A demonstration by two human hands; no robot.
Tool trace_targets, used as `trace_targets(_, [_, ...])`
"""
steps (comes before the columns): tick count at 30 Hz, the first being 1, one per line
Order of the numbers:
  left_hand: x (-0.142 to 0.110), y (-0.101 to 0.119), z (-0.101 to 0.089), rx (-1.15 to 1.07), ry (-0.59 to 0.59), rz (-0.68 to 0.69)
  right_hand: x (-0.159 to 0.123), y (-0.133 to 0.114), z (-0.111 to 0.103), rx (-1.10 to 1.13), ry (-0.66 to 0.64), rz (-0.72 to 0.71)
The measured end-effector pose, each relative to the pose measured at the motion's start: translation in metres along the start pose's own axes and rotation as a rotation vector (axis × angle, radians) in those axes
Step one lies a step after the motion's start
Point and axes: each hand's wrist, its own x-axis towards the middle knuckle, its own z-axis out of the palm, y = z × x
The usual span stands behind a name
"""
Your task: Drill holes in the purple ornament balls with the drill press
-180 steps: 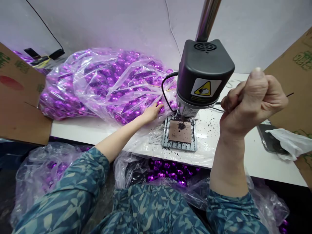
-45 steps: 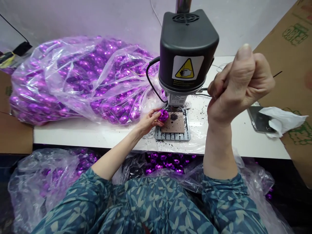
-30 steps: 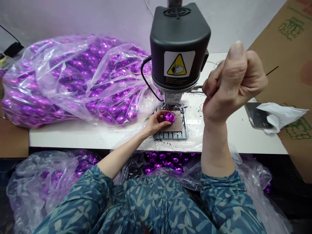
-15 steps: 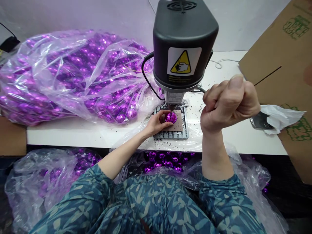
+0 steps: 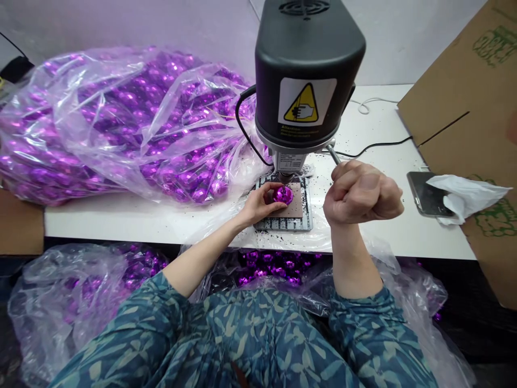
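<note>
Between the thumb and fingers of my left hand (image 5: 258,205) is a shiny purple faceted ball (image 5: 283,196), pressed against a brown square board (image 5: 296,207). The board lies on the slotted metal base (image 5: 283,223) of a black bench drill press (image 5: 309,70). The drill's chuck (image 5: 285,177) is right over the ball, and its bit meets the ball's top. My right hand (image 5: 361,193) is closed around the drill press lever (image 5: 334,154), whose metal rod runs from the machine's side into my fist.
A large clear bag of purple balls (image 5: 133,124) fills the table's left side. More balls (image 5: 274,264) lie in plastic below the table edge. On the right are a phone (image 5: 430,194), a white tissue (image 5: 468,194) and a cardboard box (image 5: 456,108). Dark shavings surround the base.
My right hand has come down and slightly left with the lever, uncovering more of its rod and the phone. The bit has lowered onto the ball. My left hand stays in place.
</note>
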Motion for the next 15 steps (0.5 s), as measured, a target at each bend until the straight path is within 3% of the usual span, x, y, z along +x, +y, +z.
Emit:
trace_targets(7, [0.0,0.004,0.001,-0.038,-0.003,0.003,-0.001,0.004,-0.001,0.039,-0.01,-0.039])
trace_targets(15, [-0.002,0.01,0.001,0.009,0.014,-0.019,-0.01,0.001,-0.012,-0.013,-0.077,0.028])
